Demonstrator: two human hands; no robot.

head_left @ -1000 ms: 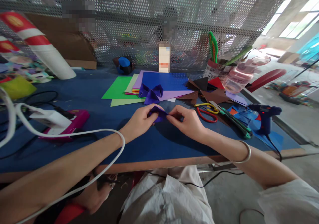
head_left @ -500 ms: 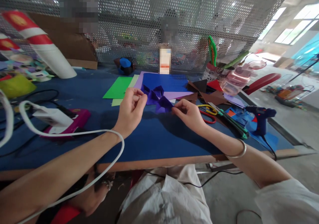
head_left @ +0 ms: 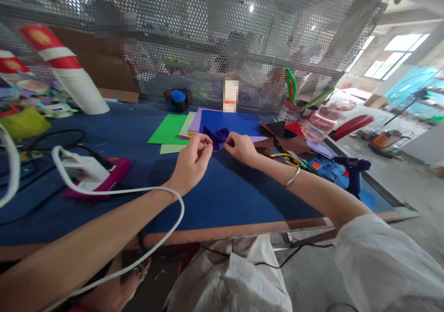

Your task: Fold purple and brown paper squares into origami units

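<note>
A folded dark purple-blue paper piece [head_left: 218, 139] with several pointed flaps is held up between my hands, above the table. My left hand [head_left: 193, 160] pinches its left side between thumb and fingers. From the other side, my right hand [head_left: 240, 148] grips its right edge with the fingertips. Parts of the folds are hidden behind the fingers. Right behind the piece lies a stack of coloured sheets, with a blue sheet [head_left: 232, 121] on top and a green sheet [head_left: 168, 128] at its left.
Yellow-handled scissors [head_left: 286, 158], brown paper scraps [head_left: 294, 144] and a glue gun [head_left: 353, 169] lie to the right, near a pink transparent jug [head_left: 319, 123]. At left sits a magenta power strip [head_left: 120, 168]. A white cable [head_left: 138, 190] crosses my left forearm. Perforated metal stands behind the table.
My right hand has moved left, closer to my left hand. The paper piece, spread wide before, is now drawn together and more compact. The camera view has shifted slightly.
</note>
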